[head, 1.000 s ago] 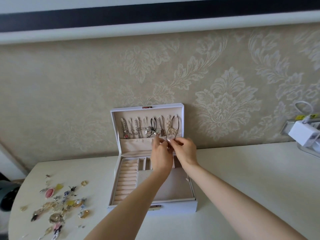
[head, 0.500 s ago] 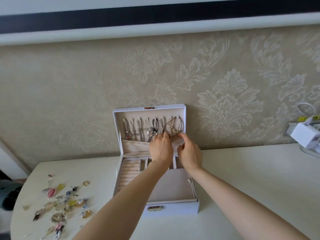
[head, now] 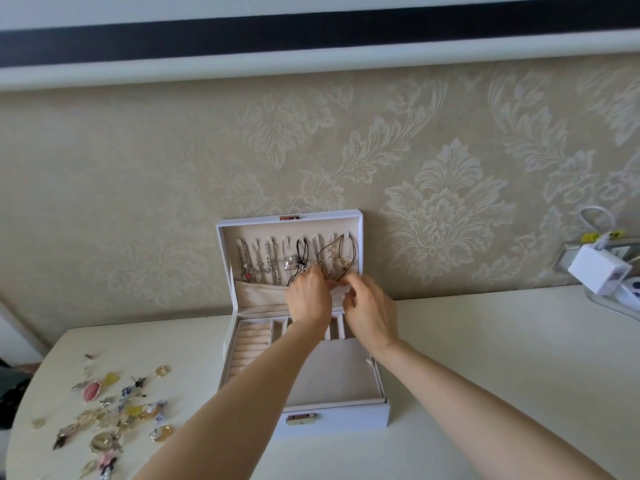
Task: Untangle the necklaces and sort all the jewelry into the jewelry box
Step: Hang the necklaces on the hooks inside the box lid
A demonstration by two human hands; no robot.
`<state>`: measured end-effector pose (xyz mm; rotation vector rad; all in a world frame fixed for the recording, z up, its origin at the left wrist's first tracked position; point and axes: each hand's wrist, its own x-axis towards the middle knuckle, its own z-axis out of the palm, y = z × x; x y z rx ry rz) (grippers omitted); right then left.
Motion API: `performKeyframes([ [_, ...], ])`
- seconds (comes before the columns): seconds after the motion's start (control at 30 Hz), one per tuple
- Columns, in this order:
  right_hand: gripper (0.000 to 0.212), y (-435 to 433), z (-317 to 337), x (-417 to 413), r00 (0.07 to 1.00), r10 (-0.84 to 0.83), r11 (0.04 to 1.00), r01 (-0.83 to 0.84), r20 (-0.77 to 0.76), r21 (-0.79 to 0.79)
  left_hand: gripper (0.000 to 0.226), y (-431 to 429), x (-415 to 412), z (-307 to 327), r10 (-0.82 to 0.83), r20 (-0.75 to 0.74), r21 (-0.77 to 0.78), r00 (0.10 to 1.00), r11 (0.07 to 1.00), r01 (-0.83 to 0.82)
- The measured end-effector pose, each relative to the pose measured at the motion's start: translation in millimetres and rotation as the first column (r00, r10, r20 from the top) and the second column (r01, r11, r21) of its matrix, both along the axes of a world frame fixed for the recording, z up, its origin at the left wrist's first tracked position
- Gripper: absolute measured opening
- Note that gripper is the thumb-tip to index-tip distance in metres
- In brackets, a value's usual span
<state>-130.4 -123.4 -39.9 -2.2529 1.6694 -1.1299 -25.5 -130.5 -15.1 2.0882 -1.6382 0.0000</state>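
My right grip (head: 346, 296) pinches the beige fabric pocket (head: 259, 293); left grip (head: 313, 271) state: cannot tell. The brown cord necklace (head: 326, 249) hangs upright just above.

- A home, by the look of it a bedroom or dressing corner.
- Cream damask wallpaper (head: 446, 202) covers the wall under a white moulding (head: 311, 69).
- A pale bench (head: 502, 341) stands against the wall and bears an open white jewelry box (head: 346, 417) with necklaces (head: 263, 261) hung in its lid.
- Loose jewelry (head: 104, 410) lies scattered at the bench's left end.
- A white charger (head: 597, 273) sits at a wall socket on the right.
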Motion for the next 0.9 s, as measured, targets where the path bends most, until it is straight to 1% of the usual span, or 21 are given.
performKeyframes([
  [0.07,0.036,1.7,-3.8,0.6,1.000,0.025,0.997,-0.025,0.005,-0.069,0.012,3.2,-2.4,1.4,-0.028,0.036,-0.014,0.999,0.999,0.029],
  [0.1,0.041,1.4,-4.2,1.1,0.999,0.040,0.997,-0.040,-0.011,-0.063,0.012,4.8,-4.3,1.7,-0.046,0.051,-0.011,0.998,0.999,0.047],
  [0.17,0.046,0.3,-0.3,1.5,0.996,0.049,0.999,-0.047,-0.074,0.027,0.014,7.8,-8.2,1.1,-0.081,0.063,0.018,0.995,0.997,0.080],
  [0.23,0.045,-3.6,5.5,1.7,0.980,0.039,0.989,-0.011,-0.197,0.146,0.015,9.1,-11.0,-0.8,-0.099,0.056,0.042,0.994,0.994,0.096],
  [0.3,0.041,-7.0,11.4,2.3,0.959,0.043,0.979,0.016,-0.278,0.206,0.018,9.8,-11.7,-1.5,-0.098,0.021,0.036,0.995,0.995,0.097],
  [0.4,0.035,-13.0,17.0,2.4,0.942,0.074,0.965,0.016,-0.327,0.263,0.023,13.3,-10.7,0.0,-0.080,-0.081,-0.004,0.994,0.997,0.080],
  [0.43,0.036,-15.2,17.8,2.7,0.941,0.082,0.960,0.013,-0.328,0.280,0.024,14.6,-10.0,0.6,-0.072,-0.116,-0.017,0.991,0.997,0.071],
  [0.5,0.043,-16.7,19.1,3.8,0.942,0.100,0.954,0.001,-0.320,0.299,0.025,18.1,-7.5,1.6,-0.053,-0.165,-0.033,0.985,0.998,0.048],
  [0.57,0.049,-13.5,19.2,3.7,0.945,0.104,0.960,-0.014,-0.309,0.281,0.023,20.0,-4.3,0.8,-0.068,-0.139,-0.033,0.988,0.997,0.064],
  [0.63,0.046,-9.1,18.4,2.0,0.961,0.060,0.977,-0.001,-0.270,0.212,0.018,20.8,-2.8,-2.4,-0.126,-0.049,-0.016,0.991,0.992,0.125],
  [0.7,0.036,-2.3,18.5,0.2,0.988,-0.013,0.998,0.022,-0.156,0.056,0.020,19.9,-2.7,-5.4,-0.168,0.006,0.010,0.986,0.986,0.168],
  [0.73,0.031,0.6,17.6,0.3,0.995,-0.016,0.999,0.012,-0.102,-0.035,0.022,19.2,-3.2,-6.0,-0.174,0.017,0.031,0.985,0.984,0.174],
  [0.77,0.030,1.9,16.7,0.4,0.997,0.016,0.994,-0.024,-0.076,-0.105,0.024,18.4,-4.3,-5.8,-0.175,0.027,0.053,0.984,0.983,0.174],
  [0.8,0.031,2.6,15.6,0.7,0.995,0.056,0.987,-0.068,-0.089,-0.146,0.026,18.2,-5.3,-5.3,-0.177,0.040,0.081,0.983,0.981,0.174],
  [0.83,0.034,2.6,15.8,0.5,0.988,0.098,0.985,-0.114,-0.122,-0.131,0.029,18.4,-6.3,-4.1,-0.182,0.054,0.110,0.982,0.978,0.175],
  [0.9,0.042,0.4,19.4,-1.7,0.976,0.127,0.991,-0.131,-0.175,-0.011,0.033,19.7,-7.2,-2.2,-0.188,0.064,0.141,0.980,0.974,0.177],
])
